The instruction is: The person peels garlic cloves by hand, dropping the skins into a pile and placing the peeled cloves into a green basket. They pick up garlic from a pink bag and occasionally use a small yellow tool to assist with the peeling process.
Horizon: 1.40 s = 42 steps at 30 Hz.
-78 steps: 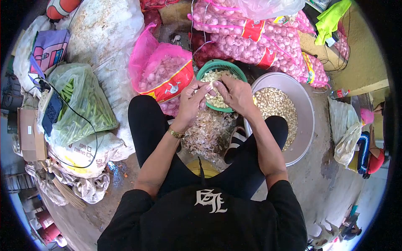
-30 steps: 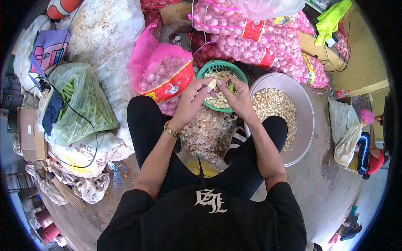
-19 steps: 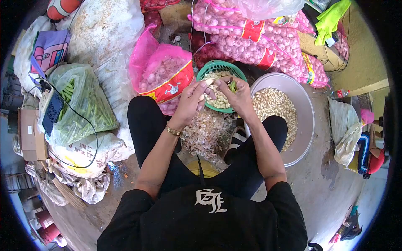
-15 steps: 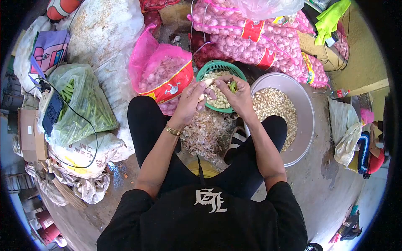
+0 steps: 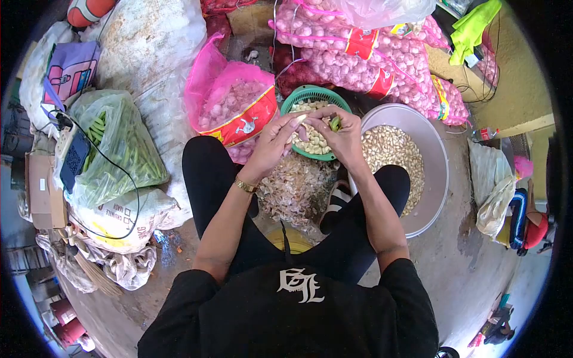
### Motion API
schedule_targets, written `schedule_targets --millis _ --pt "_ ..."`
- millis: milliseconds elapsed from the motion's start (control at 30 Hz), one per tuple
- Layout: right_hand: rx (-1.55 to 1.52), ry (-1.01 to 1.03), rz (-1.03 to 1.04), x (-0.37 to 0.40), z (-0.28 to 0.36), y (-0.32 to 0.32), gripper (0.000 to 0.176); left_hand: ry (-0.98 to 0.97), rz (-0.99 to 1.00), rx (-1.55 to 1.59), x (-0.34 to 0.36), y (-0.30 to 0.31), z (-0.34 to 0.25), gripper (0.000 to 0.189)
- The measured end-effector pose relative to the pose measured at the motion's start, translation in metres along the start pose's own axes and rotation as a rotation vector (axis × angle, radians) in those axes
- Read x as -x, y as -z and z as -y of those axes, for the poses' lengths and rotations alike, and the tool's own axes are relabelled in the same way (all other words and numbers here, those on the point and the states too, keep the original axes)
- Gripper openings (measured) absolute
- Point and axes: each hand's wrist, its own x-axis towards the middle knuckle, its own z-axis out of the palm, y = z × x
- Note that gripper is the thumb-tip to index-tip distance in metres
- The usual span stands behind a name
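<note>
My left hand point(image 5: 271, 143) is closed with a pale garlic clove point(image 5: 299, 119) pinched at its fingertips, and a bit of purplish skin hangs beside it. Fingertips of my right hand point(image 5: 345, 140) meet the clove from the other side. That hand is also closed around a small green thing point(image 5: 335, 123), mostly hidden by the fingers. Both hands are above a green plastic basket point(image 5: 307, 89) of pale peeled cloves point(image 5: 316, 143). Below them, a heap of dry garlic skins point(image 5: 292, 188) lies on the floor between my legs.
Right of the basket stands a wide pale tub point(image 5: 440, 173) of cloves. An open pink mesh bag point(image 5: 203, 77) of garlic is at left, with stacked full garlic sacks point(image 5: 358, 65) behind. Further left sits a plastic bag of green pods point(image 5: 128, 146).
My hands have drawn closer together and shifted slightly right; the left fingertips and clove now meet the right fingers. The basket and tub stay put.
</note>
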Motion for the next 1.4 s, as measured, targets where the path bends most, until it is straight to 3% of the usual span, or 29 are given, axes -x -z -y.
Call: schedule_targets --millis 200,267,533,700,800,867,967,1033,1100,1233,1333,1400 --pt "0.080 0.070 0.077 -0.004 0.006 0.006 0.007 -0.073 -0.026 -0.269 0.003 0.001 -0.005 0.034" --pt "0.081 0.076 0.102 -0.005 0.004 0.008 0.010 -0.176 -0.023 -0.396 0.003 0.002 -0.005 0.035" --pt "0.111 0.135 0.267 -0.012 0.004 0.018 0.011 -0.156 -0.002 -0.443 0.002 0.004 -0.003 0.033" --pt "0.193 0.200 0.297 -0.010 -0.009 0.017 0.028 -0.180 -0.002 -0.523 0.003 0.002 -0.002 0.032" --pt "0.166 0.203 0.237 -0.008 -0.007 0.013 0.029 -0.172 -0.065 -0.415 0.001 0.000 0.009 0.034" --pt "0.160 0.218 0.212 -0.010 -0.004 0.012 0.028 0.051 -0.061 -0.081 0.003 -0.003 0.008 0.034" --pt "0.139 0.224 0.185 -0.010 0.001 0.011 0.028 0.090 -0.076 0.006 0.002 -0.009 -0.004 0.027" --pt "0.125 0.217 0.181 -0.009 0.002 0.010 0.027 0.081 -0.060 0.037 0.001 -0.006 -0.003 0.027" --pt "0.134 0.237 0.172 -0.008 0.003 0.008 0.012 0.073 -0.045 0.068 0.001 -0.006 -0.003 0.027" --pt "0.084 0.205 0.244 -0.005 0.012 0.010 0.012 0.073 -0.074 0.179 -0.003 -0.003 0.004 0.032" --pt "0.132 0.273 0.225 -0.001 0.013 0.012 0.023 0.089 -0.096 0.282 -0.003 -0.001 0.001 0.033" --pt "0.157 0.159 0.272 0.003 0.012 0.016 0.019 0.092 -0.116 0.331 -0.003 -0.002 -0.007 0.031"
